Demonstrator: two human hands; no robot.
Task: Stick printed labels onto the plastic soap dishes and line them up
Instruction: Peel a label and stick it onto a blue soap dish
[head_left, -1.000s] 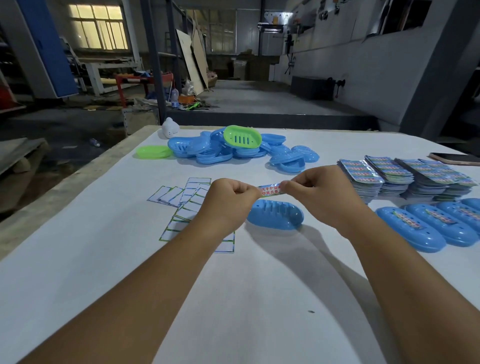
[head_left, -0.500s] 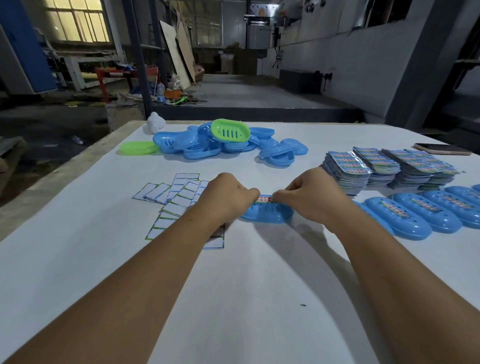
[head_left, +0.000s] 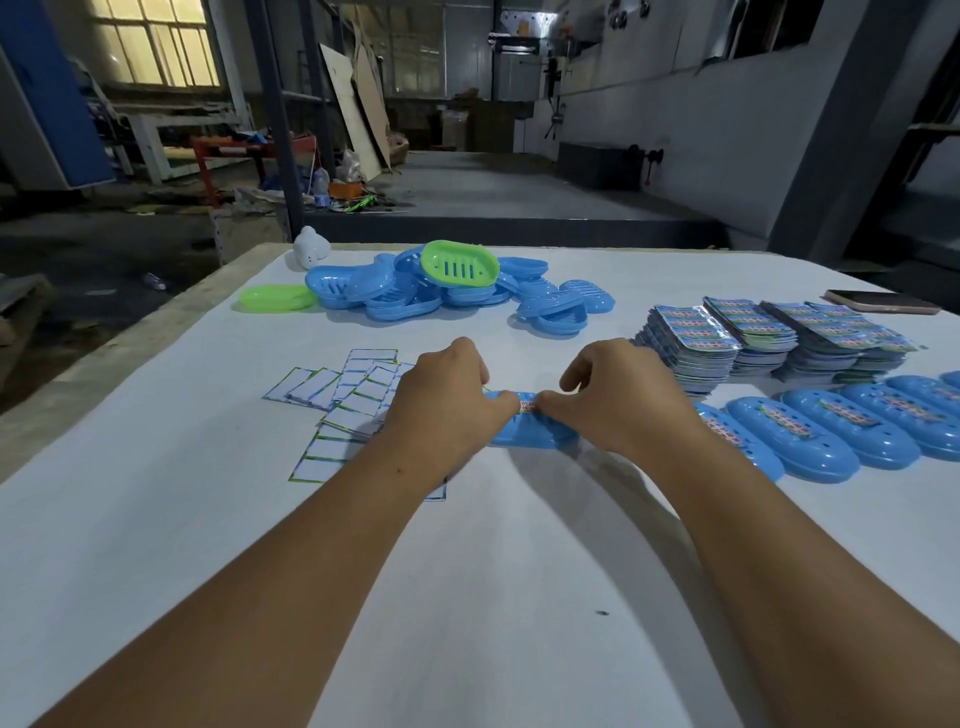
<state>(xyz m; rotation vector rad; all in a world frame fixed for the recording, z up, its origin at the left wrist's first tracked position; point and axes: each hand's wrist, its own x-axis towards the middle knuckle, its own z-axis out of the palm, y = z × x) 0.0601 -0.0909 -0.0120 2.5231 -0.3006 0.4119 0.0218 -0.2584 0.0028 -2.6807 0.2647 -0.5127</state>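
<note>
A blue soap dish lies upside down on the white table, between my hands. A printed label lies along its top. My left hand holds the label's left end with curled fingers, and my right hand holds the right end down on the dish with its thumb and fingertips. Most of the label is hidden under my fingers. To the right, several labelled blue dishes lie side by side in a row.
A pile of unlabelled blue dishes with a green one on top sits at the back. Stacks of printed labels stand at the right, spent backing papers lie at the left. A phone rests at the far right.
Both hands have come down with the label from above the dish onto its top. The dish has not moved.
</note>
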